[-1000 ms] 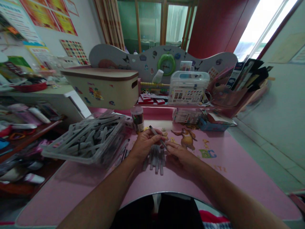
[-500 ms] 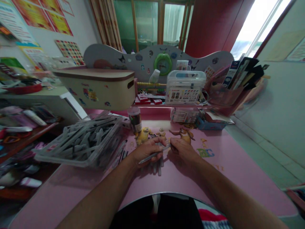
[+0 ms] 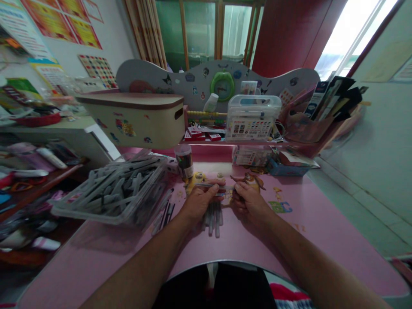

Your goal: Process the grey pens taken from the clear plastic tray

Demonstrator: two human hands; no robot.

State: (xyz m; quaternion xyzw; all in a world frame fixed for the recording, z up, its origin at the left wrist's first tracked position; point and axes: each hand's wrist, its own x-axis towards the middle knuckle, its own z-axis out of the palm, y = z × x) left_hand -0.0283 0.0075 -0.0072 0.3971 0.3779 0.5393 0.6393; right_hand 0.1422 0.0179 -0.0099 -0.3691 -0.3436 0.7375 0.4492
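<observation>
My left hand (image 3: 202, 201) is closed on a slim clear pen (image 3: 227, 187), which lies roughly level across its fingers. At the pen's right end, the fingers of my right hand (image 3: 250, 201) pinch it. Fine detail of the pen is too small to make out. Just below my left hand, several pale translucent pen-like tubes (image 3: 214, 221) lie side by side on the pink desk (image 3: 244, 253). Several thin pens (image 3: 166, 214), some dark, rest left of my left wrist.
An open clear plastic box (image 3: 93, 219) full of pens stands at the left. Behind my hands are a clear cup (image 3: 184, 161) and a shelf holding a cream bin (image 3: 135, 122) and a clear handled case (image 3: 253, 118). A blue box (image 3: 287, 168) sits back right.
The pen has swung from a slant, its left tip low over my left wrist, to nearly level above my left hand. Both hands stay together over the desk.
</observation>
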